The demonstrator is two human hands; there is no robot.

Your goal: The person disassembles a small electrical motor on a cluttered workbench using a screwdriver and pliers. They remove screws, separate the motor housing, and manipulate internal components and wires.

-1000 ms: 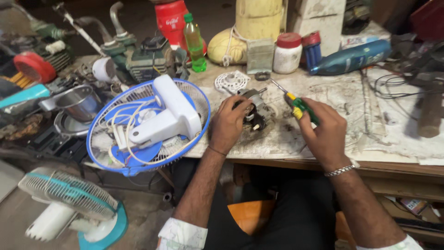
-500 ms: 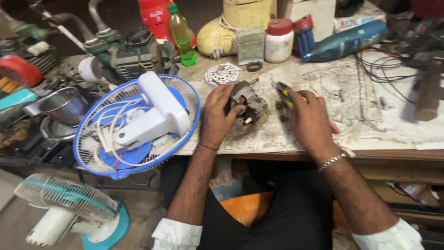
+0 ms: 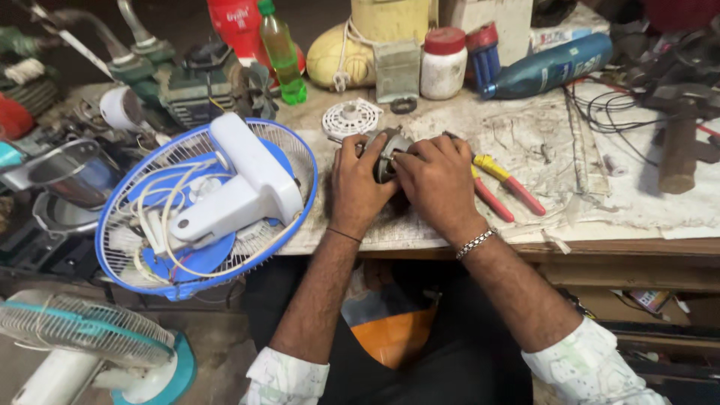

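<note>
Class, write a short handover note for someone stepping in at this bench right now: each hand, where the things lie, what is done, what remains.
Left hand: grips the left side of the small fan motor on the bench.
Right hand: fingers on the motor's right side and top.
Pliers with red and yellow handles lie just right of the right hand, not held.
White round grille piece lies behind the motor.
Blue-caged fan lies face down at the left.
Done: motor is out on the bench. Left: motor still in hand, fan unassembled.

There is one view only, from a camera worn on the person's head. It looks steeply down and forward over both forearms onto the near edge of the workbench (image 3: 525,247), close enough that the left hand (image 3: 358,184) and right hand (image 3: 437,184) sit mid-frame. The lap fills the bottom edge, and the floor shows at lower left.
</note>
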